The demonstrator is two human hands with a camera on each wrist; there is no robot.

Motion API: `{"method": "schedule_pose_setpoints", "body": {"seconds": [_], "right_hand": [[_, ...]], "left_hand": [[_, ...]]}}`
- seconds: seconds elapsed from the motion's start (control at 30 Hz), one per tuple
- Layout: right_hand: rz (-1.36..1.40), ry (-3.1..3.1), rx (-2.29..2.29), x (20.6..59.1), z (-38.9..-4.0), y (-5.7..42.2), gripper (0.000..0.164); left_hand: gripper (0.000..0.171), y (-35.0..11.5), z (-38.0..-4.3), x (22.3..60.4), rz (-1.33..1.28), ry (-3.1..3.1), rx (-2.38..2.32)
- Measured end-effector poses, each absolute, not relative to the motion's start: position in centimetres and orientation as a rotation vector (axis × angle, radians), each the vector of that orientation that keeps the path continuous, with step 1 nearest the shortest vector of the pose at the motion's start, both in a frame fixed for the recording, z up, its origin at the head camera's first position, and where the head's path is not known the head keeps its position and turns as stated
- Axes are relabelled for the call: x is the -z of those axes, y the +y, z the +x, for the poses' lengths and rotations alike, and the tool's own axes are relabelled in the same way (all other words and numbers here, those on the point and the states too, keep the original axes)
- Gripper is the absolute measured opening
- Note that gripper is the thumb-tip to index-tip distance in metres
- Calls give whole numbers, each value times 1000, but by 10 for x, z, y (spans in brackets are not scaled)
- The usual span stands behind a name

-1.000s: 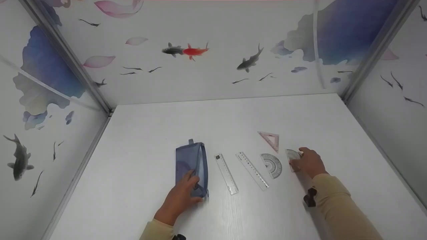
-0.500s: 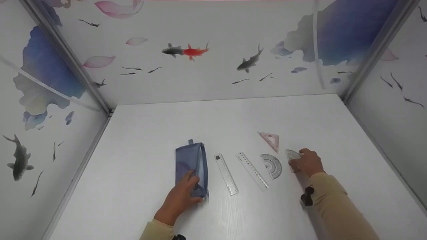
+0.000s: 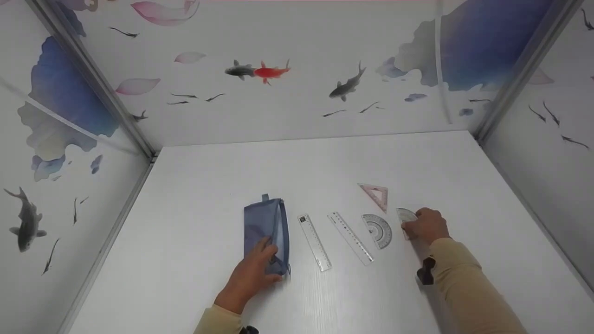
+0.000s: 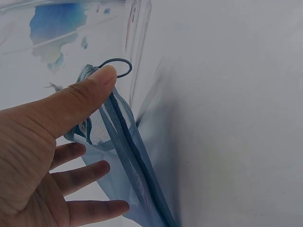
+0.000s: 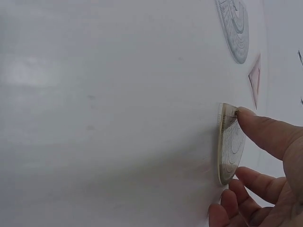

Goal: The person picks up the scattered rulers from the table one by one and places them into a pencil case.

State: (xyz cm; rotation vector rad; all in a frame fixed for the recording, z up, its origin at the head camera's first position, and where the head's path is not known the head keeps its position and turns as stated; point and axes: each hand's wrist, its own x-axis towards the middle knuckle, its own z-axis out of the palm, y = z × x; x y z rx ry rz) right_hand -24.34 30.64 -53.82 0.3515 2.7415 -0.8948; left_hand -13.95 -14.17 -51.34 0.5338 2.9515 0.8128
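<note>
A blue mesh zip pouch [image 3: 260,218] lies on the white table with its zipper side gaping. My left hand [image 3: 250,273] rests on its near end, fingers lying across it; in the left wrist view the thumb touches the end by a small cord loop [image 4: 125,66]. At the right, my right hand [image 3: 427,227] holds a clear protractor [image 5: 232,144] between thumb and fingertips, by its two ends, low over the table; whether it touches the table I cannot tell. Between the hands lie two clear rulers [image 3: 315,243], another protractor [image 3: 378,231] and a pink set square [image 3: 378,195].
White panels with painted fish [image 3: 345,88] and blue patches enclose the table [image 3: 204,181] at the back and both sides. Metal corner posts [image 3: 529,74] stand where the panels meet.
My right hand and forearm have shifted very slightly left and nearer, still at the protractor. The left hand, the pouch and the other drawing tools have not visibly moved.
</note>
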Motion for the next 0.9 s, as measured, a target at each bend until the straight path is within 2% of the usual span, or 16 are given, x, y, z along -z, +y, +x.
{"method": "schedule_pose_setpoints", "body": {"seconds": [0.9], "right_hand": [[368, 2697, 1044, 542, -248, 303, 67]], "left_hand": [[61, -141, -140, 511, 506, 2950, -814]]}}
